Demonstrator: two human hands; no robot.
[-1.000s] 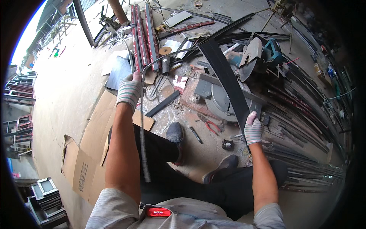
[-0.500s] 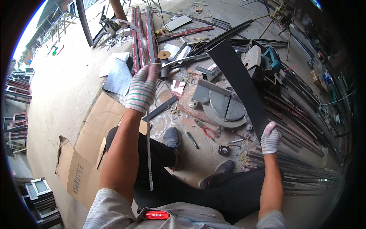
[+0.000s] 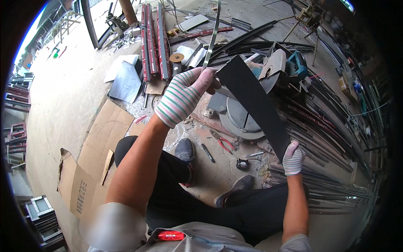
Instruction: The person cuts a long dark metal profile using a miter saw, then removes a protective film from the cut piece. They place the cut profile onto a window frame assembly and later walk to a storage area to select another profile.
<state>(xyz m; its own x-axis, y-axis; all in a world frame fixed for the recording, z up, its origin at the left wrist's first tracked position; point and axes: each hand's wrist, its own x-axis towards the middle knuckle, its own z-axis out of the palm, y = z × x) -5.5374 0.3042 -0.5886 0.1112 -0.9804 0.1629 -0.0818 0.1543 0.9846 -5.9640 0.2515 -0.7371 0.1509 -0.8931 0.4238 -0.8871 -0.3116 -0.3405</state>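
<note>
My left hand point(image 3: 184, 94), in a striped knit glove, is raised in front of me and pinches a thin silver metal strip point(image 3: 212, 35) that runs up and away toward the top of the view. My right hand point(image 3: 292, 158), also gloved, grips the near end of a long flat black metal bar point(image 3: 254, 103). The bar slants up and left until its far end nearly meets my left hand. Below both hands a chop saw point(image 3: 252, 113) with a round grey base sits on the floor.
Red-handled pliers point(image 3: 223, 142), a marker point(image 3: 207, 153) and a small tape measure point(image 3: 242, 164) lie on the concrete by my shoes. Red metal profiles point(image 3: 152, 40) lie at the back, dark bars are stacked at right point(image 3: 323, 126), flattened cardboard point(image 3: 94, 155) at left.
My left hand has lifted and come toward the camera, swinging the thin strip from pointing down past my leg to pointing up. The black bar has tilted with it; my right hand shifted slightly lower.
</note>
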